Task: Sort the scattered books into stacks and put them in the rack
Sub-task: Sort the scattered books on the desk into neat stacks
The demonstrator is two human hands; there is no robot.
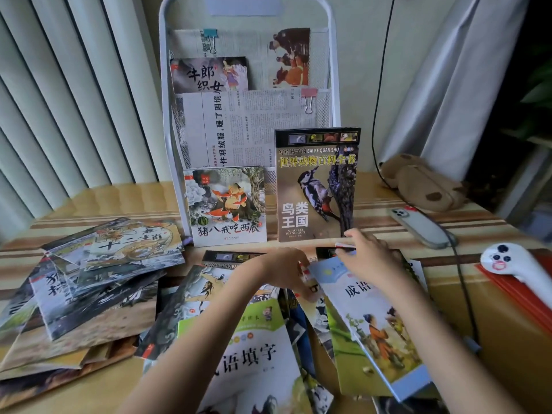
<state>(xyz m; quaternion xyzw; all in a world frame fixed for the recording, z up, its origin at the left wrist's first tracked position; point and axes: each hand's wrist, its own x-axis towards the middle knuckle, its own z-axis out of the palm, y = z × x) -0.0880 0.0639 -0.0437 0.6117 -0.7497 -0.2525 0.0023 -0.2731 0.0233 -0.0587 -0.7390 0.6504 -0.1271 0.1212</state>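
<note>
A white wire rack (334, 85) stands at the back of the table with newspapers and a few books in its pockets. Two books lean at its foot: a square picture book (228, 206) and a tall bird book (316, 186). Many books lie scattered in front. My right hand (366, 258) pinches the top edge of a light-blue book (376, 327) lying tilted on the pile. My left hand (283, 268) has curled fingers on the books next to that blue book's left corner. A green-and-white book (257, 354) lies under my left forearm.
A loose heap of dark picture books (89, 282) covers the left of the table. At right lie a phone (421, 227) on a black cable, a white controller (513, 261) on a red folder, and a brown plush (424, 183) at the back.
</note>
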